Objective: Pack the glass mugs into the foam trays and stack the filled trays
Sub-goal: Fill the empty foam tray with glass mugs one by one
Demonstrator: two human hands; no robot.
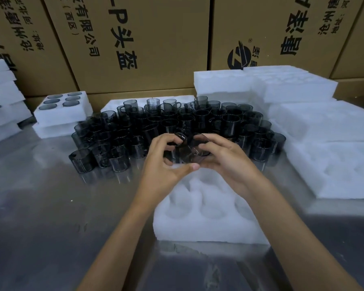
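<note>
Bare counter (51, 206) lies open from 7 to 9 o'clock, and a strip at 6 o'clock below the empty foam tray (208, 225). At 12 o'clock a dense crowd of dark glass mugs (177, 122) bars the way. Foam trays (332, 164) wall off 2 to 4 o'clock; a filled tray stack (61, 116) stands at 10 o'clock. Cardboard boxes (156, 38) close the far edge.
</note>
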